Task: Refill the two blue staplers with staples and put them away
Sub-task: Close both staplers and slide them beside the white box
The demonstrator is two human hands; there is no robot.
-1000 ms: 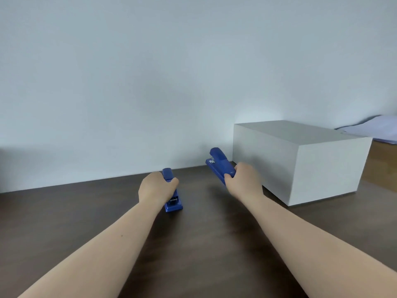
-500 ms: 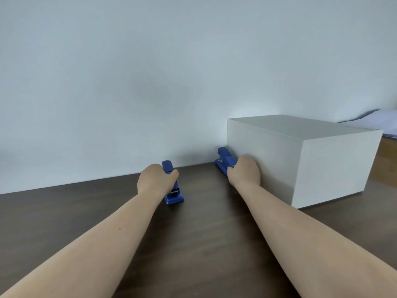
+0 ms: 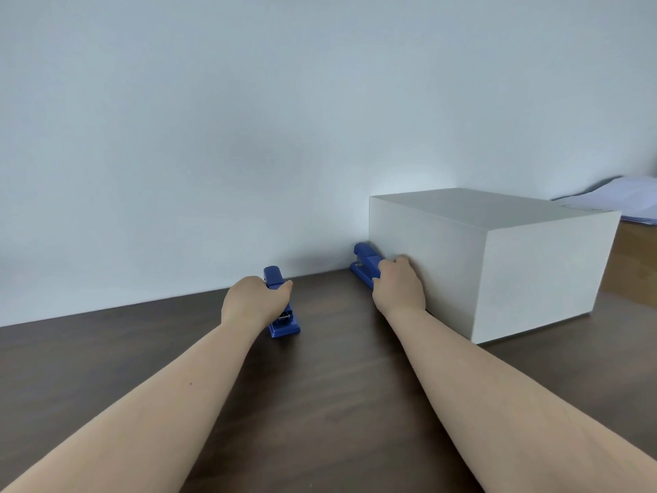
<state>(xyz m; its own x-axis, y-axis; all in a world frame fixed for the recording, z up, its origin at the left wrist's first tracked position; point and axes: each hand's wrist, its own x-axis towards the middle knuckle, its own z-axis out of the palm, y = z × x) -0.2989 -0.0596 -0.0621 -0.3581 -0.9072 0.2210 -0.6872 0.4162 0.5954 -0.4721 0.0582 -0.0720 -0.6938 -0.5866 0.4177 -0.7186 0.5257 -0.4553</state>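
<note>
Two blue staplers lie on the dark wooden table (image 3: 320,403) near the wall. The left stapler (image 3: 282,320) rests flat with its front end toward me; my left hand (image 3: 252,302) is closed over its top. The right stapler (image 3: 364,261) lies close against the left side of a white box (image 3: 497,257), and my right hand (image 3: 400,286) grips its near half, hiding that part. Both staplers look closed.
The white box stands on the table at the right, near the wall. Behind it at the far right lies a stack of pale papers (image 3: 625,201) on a lighter wooden surface (image 3: 636,265). A plain wall (image 3: 249,137) runs along the table's back edge.
My right hand has lowered its stapler from the air and moved it right, down onto the table beside the white box. The left hand stayed on its stapler.
</note>
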